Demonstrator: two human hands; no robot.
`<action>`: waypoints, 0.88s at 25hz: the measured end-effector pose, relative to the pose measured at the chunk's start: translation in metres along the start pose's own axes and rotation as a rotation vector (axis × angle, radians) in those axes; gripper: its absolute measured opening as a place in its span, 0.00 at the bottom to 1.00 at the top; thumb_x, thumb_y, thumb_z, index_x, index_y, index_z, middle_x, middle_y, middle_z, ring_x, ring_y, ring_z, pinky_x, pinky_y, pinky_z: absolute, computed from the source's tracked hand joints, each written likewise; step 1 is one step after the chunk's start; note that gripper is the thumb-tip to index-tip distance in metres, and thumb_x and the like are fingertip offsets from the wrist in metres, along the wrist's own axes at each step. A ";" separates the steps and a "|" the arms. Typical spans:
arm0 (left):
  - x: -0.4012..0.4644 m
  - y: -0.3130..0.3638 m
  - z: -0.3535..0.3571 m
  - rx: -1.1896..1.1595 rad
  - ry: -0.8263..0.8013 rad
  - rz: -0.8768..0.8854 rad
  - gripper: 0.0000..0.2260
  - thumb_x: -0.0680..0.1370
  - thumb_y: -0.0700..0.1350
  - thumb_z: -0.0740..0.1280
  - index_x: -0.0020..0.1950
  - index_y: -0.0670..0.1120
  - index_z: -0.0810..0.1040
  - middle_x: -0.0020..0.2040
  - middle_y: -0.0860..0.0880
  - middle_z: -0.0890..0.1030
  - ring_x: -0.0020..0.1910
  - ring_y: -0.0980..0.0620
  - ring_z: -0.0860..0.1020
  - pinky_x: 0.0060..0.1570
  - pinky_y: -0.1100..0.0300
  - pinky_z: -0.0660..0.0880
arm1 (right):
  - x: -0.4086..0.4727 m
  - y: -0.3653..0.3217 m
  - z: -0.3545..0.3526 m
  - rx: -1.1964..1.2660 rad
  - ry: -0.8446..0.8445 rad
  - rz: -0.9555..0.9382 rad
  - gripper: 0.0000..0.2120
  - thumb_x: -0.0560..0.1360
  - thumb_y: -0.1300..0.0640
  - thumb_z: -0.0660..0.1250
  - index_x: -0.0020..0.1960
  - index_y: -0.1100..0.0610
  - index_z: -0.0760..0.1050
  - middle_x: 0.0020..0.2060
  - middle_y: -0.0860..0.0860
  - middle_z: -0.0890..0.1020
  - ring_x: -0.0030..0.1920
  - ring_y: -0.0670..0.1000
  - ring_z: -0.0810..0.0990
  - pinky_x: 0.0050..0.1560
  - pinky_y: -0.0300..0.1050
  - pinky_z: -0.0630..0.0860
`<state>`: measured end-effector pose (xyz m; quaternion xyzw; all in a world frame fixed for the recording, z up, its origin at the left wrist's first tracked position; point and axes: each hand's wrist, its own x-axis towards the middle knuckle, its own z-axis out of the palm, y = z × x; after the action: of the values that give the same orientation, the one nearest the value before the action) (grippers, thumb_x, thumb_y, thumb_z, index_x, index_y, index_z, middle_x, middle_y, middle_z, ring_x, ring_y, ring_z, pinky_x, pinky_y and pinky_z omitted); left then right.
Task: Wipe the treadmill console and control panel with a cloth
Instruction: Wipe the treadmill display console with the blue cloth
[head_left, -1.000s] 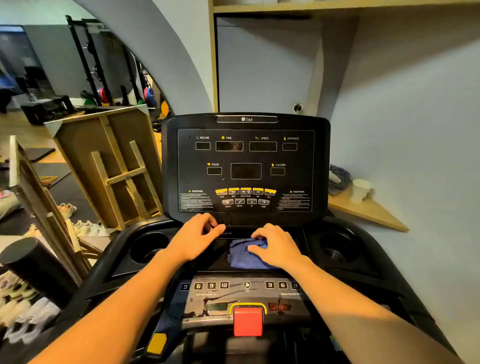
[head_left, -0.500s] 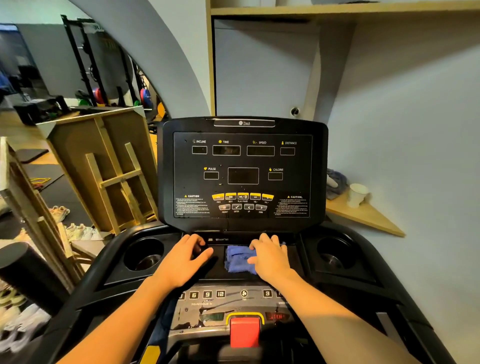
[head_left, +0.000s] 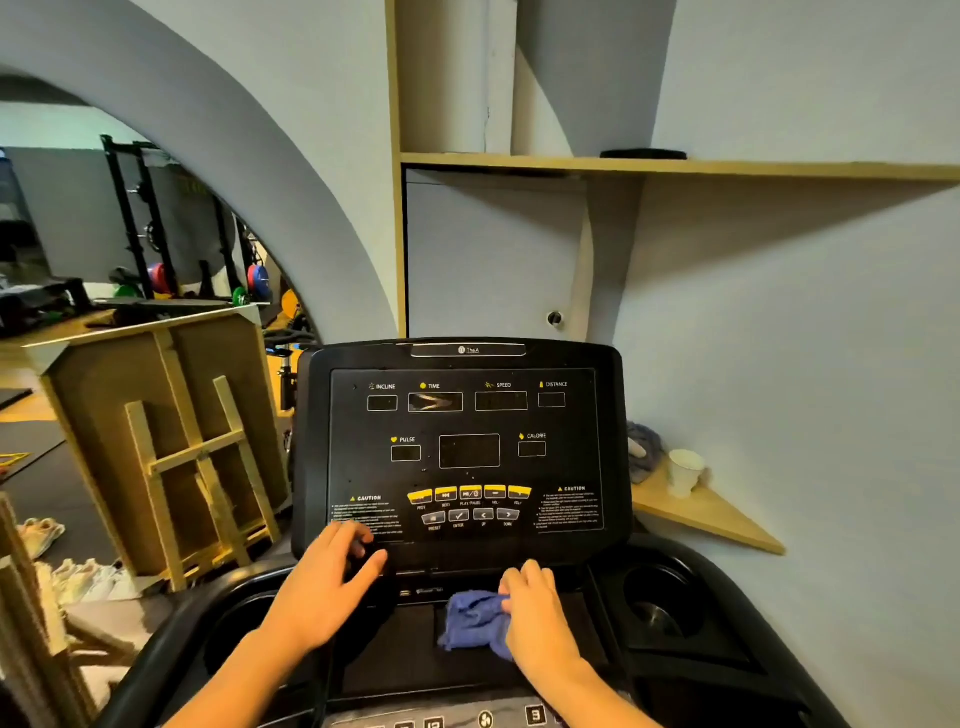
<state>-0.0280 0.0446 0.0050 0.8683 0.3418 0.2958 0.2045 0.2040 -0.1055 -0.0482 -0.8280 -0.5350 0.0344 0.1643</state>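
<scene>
The black treadmill console (head_left: 462, 447) stands upright ahead, with dark displays and yellow buttons (head_left: 470, 493). Below it lies the flat black tray (head_left: 395, 654), and the control panel (head_left: 535, 714) with numbered keys shows at the bottom edge. My right hand (head_left: 537, 618) lies on the tray with curled fingers gripping a bunched blue cloth (head_left: 472, 621), which sticks out to the left of the hand. My left hand (head_left: 327, 592) rests with relaxed fingers on the console's lower left corner and holds nothing.
Round cup holders sit on either side, left (head_left: 234, 631) and right (head_left: 657, 608). A wooden corner shelf (head_left: 711, 514) at the right carries a white paper cup (head_left: 684, 470) and a grey rag (head_left: 644, 449). A wooden frame (head_left: 171, 441) leans at the left. The wall is close on the right.
The view has tilted upward. My left hand has moved up from the tray to the console's lower left corner. My right hand's fingers have curled and the cloth is more bunched.
</scene>
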 end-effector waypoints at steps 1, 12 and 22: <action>0.008 0.000 -0.007 0.000 0.021 0.013 0.09 0.77 0.56 0.66 0.53 0.56 0.73 0.45 0.56 0.75 0.42 0.59 0.76 0.45 0.60 0.74 | 0.001 0.000 -0.003 0.031 0.024 0.008 0.15 0.76 0.63 0.66 0.62 0.56 0.72 0.62 0.53 0.70 0.62 0.52 0.69 0.57 0.38 0.67; 0.109 -0.006 -0.090 0.011 0.181 0.129 0.08 0.78 0.49 0.67 0.55 0.49 0.75 0.45 0.52 0.74 0.43 0.55 0.75 0.47 0.53 0.74 | 0.060 -0.013 -0.134 0.335 0.506 0.069 0.10 0.78 0.72 0.61 0.52 0.60 0.76 0.50 0.50 0.68 0.48 0.51 0.70 0.46 0.32 0.64; 0.178 -0.004 -0.110 0.138 0.431 -0.043 0.20 0.80 0.54 0.57 0.69 0.48 0.70 0.62 0.36 0.70 0.63 0.35 0.68 0.63 0.40 0.67 | 0.165 0.039 -0.208 0.329 0.803 0.044 0.09 0.77 0.68 0.67 0.55 0.59 0.76 0.57 0.58 0.72 0.61 0.58 0.69 0.60 0.57 0.75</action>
<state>0.0032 0.1914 0.1505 0.7894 0.4155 0.4459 0.0729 0.3570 -0.0206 0.1554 -0.7499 -0.3983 -0.2021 0.4881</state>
